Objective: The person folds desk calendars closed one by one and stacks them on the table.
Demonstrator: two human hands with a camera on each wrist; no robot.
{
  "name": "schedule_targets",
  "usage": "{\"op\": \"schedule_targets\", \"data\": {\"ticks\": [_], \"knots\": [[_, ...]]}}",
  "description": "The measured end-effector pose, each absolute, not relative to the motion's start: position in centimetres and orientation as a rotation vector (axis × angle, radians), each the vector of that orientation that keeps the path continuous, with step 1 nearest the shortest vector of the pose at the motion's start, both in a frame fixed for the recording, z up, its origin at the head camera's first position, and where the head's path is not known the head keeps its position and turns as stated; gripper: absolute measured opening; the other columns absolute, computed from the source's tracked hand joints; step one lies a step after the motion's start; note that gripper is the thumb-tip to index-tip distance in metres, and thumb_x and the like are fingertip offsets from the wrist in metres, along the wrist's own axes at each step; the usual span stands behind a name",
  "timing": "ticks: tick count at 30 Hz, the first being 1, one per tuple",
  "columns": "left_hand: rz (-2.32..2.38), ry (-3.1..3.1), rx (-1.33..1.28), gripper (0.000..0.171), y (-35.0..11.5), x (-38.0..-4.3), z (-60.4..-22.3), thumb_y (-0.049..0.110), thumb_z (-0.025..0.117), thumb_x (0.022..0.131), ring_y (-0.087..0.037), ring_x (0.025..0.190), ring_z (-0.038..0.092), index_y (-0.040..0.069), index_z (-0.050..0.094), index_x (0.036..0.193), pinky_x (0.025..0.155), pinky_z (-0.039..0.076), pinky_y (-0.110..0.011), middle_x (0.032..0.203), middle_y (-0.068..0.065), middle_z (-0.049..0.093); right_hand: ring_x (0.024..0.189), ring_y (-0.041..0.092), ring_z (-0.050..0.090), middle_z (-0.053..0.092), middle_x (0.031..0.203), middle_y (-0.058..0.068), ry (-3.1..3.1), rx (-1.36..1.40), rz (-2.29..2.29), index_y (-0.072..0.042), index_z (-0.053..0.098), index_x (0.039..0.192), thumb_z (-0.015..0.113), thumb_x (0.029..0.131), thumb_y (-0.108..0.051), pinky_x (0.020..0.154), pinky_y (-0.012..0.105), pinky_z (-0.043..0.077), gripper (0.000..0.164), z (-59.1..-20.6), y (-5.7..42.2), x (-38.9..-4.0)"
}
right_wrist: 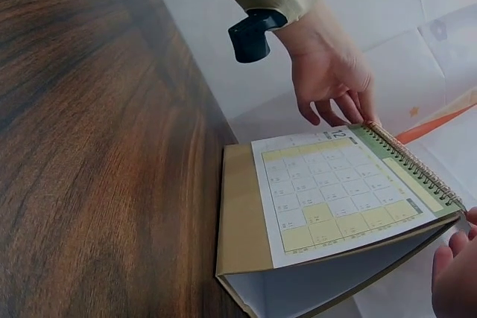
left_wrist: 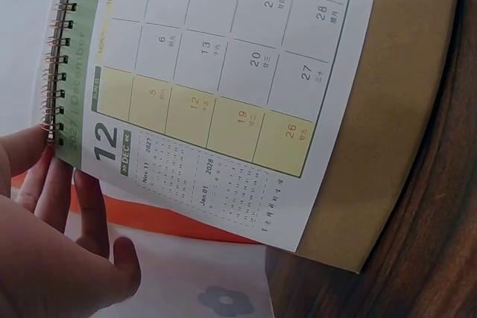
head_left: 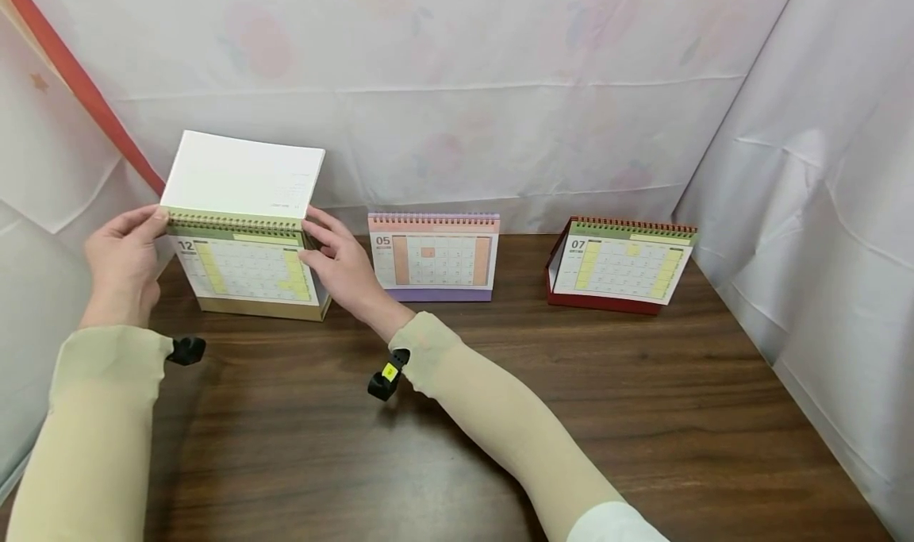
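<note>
A desk calendar with a tan stand, turned to December, stands at the left of the table. One white page is raised above its spiral binding and leans back. My left hand pinches the left end of the binding between thumb and finger. In the left wrist view the thumb and fingers of the left hand meet at the last coils, the other fingers behind. My right hand holds the upper right corner, thumb at the page's edge. Only part of the right hand shows in the right wrist view.
A pink and purple desk calendar showing 05 stands right of the hands. Farther right is a dark red one showing 07. White curtains hang behind the brown wooden table, with a red ribbon at the left.
</note>
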State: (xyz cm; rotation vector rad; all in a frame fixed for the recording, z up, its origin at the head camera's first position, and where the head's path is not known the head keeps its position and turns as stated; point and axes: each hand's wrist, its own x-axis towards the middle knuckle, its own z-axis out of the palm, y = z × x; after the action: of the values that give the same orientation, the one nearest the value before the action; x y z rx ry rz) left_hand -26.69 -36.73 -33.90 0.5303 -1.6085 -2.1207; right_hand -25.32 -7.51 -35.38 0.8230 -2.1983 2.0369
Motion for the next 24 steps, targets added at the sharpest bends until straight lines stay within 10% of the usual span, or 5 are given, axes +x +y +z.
{"op": "schedule_targets", "data": {"ticks": [24], "knots": [[-2.344,-1.359,0.388,0.016,-36.27,-26.23,-34.4,0.006,0.081,0.081,-0.007,0.072,0.065,0.007,0.074,0.096,0.056,0.05,-0.018,0.084,0.003,0.074,0.11,0.008,0.05,0.044,0.14,-0.009,-2.222,0.895,1.905,-0.008,0.058,0.14,0.061,0.096,-0.003,0.083,0.015,0.043,0.045,-34.51,-7.59,-24.84]]}}
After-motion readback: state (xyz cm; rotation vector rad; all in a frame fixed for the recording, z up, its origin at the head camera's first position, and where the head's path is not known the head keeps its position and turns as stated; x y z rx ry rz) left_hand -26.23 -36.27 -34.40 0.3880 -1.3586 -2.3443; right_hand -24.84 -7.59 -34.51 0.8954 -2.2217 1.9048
